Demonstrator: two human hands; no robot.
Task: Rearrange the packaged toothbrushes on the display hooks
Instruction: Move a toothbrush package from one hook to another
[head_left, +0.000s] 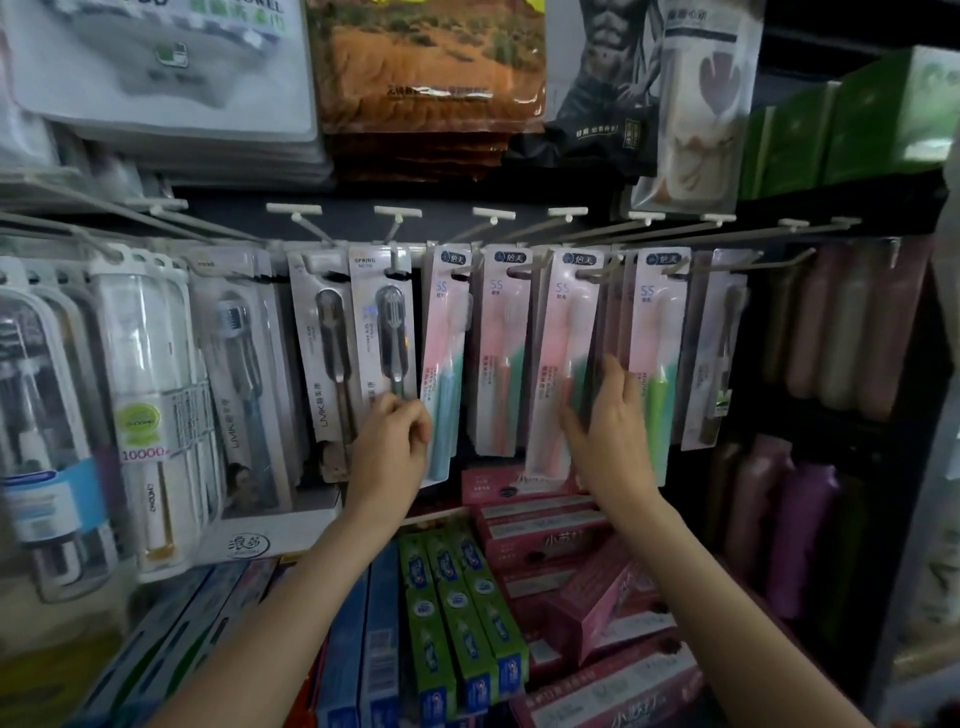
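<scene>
Hanging from hooks (582, 244) across mid-frame, toothbrush packs (498, 348) are seen in a row above toothpaste boxes (462, 618) at lower centre. The grey pack (384, 332) left of centre is pinched at its lower edge by the left hand (392, 447). The pink pack (558, 364) right of centre is touched by the straight fingers of the right hand (610, 431).

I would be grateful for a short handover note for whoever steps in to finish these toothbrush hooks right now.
Left hand: pinching the lower end of the grey SPRING toothbrush pack, which hangs on its hook.
Right hand: fingers straight, against the tilted pink pack, third of four pink-and-green packs; no grip.
Done: every pack in view hangs on a hook.
Left: straighten the tilted pink pack and square up the row.
</scene>
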